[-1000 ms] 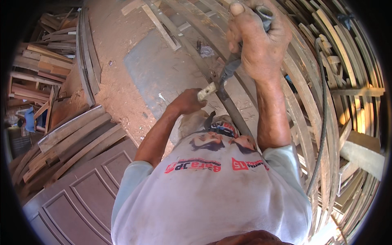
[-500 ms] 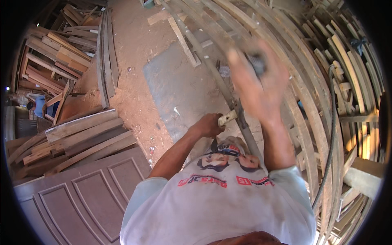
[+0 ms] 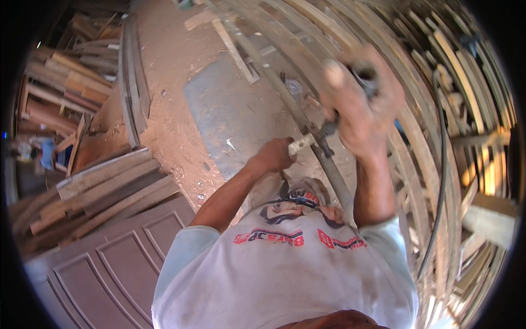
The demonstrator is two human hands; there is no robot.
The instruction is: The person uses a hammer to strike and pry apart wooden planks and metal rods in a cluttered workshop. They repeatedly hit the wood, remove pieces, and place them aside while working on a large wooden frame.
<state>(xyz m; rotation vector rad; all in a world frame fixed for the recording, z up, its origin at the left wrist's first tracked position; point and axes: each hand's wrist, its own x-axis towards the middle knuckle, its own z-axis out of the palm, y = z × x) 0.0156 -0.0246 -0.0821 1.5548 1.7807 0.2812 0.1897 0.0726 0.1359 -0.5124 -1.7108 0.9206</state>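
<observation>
My left hand (image 3: 275, 155) is closed around a small pale wood block (image 3: 301, 143), whose free end sticks out to the right against a long metal bar (image 3: 334, 171). Dark metal fitting (image 3: 327, 140) sits on the bar just beside the block. Higher up and to the right, my right hand (image 3: 362, 122) is raised, blurred by motion, with its fingers wrapped around a dark, round-ended tool (image 3: 366, 78). Its end looks hollow; the rest is hidden in the palm, so I cannot tell its kind.
Long curved-looking timbers (image 3: 419, 181) run down the right side, with a black cable (image 3: 442, 181) over them. A grey sheet (image 3: 211, 104) lies on the dusty floor. Stacked boards (image 3: 112, 172) and a panelled brown door (image 3: 109, 263) are at left.
My right hand has shifted to the right with the dark tool, showing more of the metal fitting. The left hand keeps hold of the wood block; the whole view has shifted slightly.
</observation>
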